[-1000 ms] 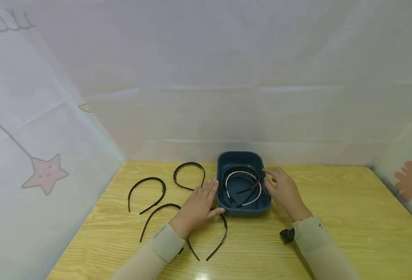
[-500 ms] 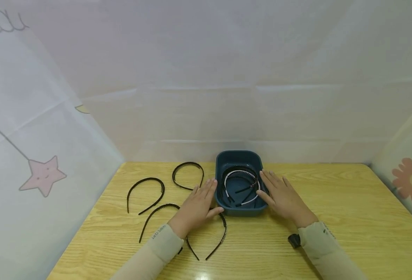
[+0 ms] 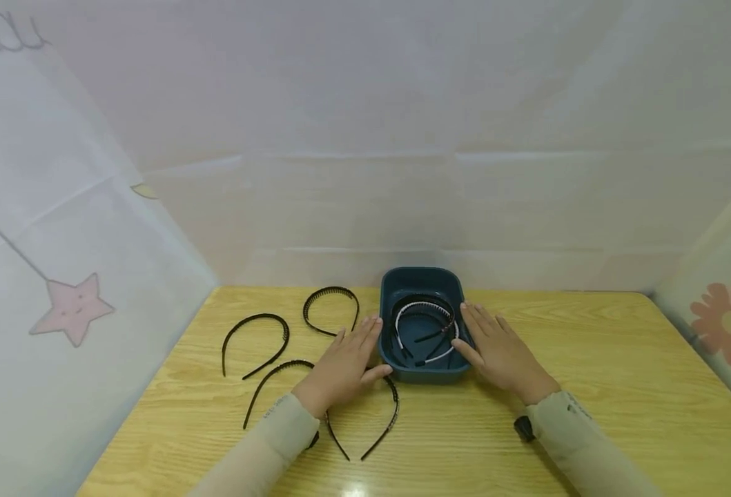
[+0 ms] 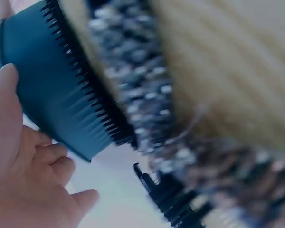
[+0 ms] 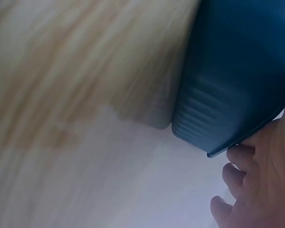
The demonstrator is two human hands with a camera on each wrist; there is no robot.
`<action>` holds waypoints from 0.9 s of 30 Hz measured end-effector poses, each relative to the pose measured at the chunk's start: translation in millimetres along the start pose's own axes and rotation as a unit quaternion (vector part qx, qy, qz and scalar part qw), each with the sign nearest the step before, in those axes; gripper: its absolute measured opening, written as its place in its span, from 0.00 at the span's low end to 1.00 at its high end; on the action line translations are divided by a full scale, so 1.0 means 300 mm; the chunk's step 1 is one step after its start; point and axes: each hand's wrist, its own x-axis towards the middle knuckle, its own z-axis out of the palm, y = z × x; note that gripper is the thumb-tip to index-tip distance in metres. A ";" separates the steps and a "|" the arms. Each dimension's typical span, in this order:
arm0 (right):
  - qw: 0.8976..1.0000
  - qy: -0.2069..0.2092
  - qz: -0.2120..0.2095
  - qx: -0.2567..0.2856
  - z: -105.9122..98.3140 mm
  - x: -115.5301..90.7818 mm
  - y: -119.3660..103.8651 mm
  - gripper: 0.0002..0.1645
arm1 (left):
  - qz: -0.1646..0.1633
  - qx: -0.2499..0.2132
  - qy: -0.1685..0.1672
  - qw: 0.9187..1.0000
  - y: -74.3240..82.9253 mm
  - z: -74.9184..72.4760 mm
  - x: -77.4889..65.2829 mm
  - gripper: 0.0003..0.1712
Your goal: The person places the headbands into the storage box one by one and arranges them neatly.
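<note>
A dark blue plastic box (image 3: 430, 377) stands on the table between my hands, with several headbands inside. One of these is a white headband (image 3: 397, 322), lying against black ones. My left hand (image 3: 343, 362) rests its fingertips at the box's left rim, fingers straight, thumb at the front corner. On the opposite side, the straight fingers of my right hand (image 3: 502, 355) lie along the right rim, with the thumb reaching over the edge. The left wrist view shows a glittery headband (image 4: 133, 71) and a toothed black headband (image 4: 85, 71) below that hand, beside the box wall.
Left of the box lie a black headband (image 3: 286, 336) and a toothed headband (image 3: 330, 288) farther back. Nearer the front are more headbands, including a dark headband (image 3: 395, 407) partly under my left hand. A pale cloth backdrop (image 3: 365, 207) rises behind the wooden table (image 3: 589, 386).
My right hand has gone from bent fingers at the box's right rim to straight fingers laid along it, thumb over the edge. The left hand stays at its side; the view shifts slightly.
</note>
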 end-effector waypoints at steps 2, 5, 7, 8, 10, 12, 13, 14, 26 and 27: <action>1.000 0.004 -0.001 0.001 0.007 0.007 -0.002 0.47 | -0.006 -0.001 0.006 1.000 -0.015 -0.017 -0.001 0.48; 1.000 0.001 0.001 0.001 0.016 0.013 -0.005 0.48 | -0.025 -0.010 0.026 0.999 -0.041 -0.063 -0.011 0.45; 1.000 -0.001 0.003 0.001 0.018 0.014 -0.008 0.48 | -0.039 -0.026 0.062 0.997 -0.063 -0.103 -0.023 0.41; 1.000 -0.002 0.004 0.001 0.019 0.015 -0.010 0.48 | -0.049 -0.033 0.085 0.995 -0.077 -0.122 -0.032 0.38; 1.000 0.000 0.003 0.000 0.017 0.015 -0.016 0.48 | -0.078 -0.050 0.140 0.986 -0.109 -0.156 -0.055 0.32; 1.000 0.004 0.002 -0.001 0.013 0.013 -0.024 0.48 | -0.115 -0.066 0.200 0.971 -0.147 -0.178 -0.084 0.27; 1.000 0.006 0.001 -0.001 0.011 0.013 -0.030 0.47 | -0.139 -0.077 0.225 0.961 -0.168 -0.186 -0.100 0.25; 1.000 0.008 0.000 -0.002 0.010 0.013 -0.034 0.47 | -0.166 -0.089 0.247 0.951 -0.190 -0.192 -0.117 0.24; 1.000 0.006 0.011 -0.017 0.003 0.016 -0.048 0.45 | -0.351 -0.204 0.259 0.876 -0.426 -0.197 -0.284 0.29; 1.000 0.003 0.013 -0.017 0.003 0.016 -0.047 0.45 | -0.361 -0.209 0.250 0.874 -0.439 -0.193 -0.292 0.29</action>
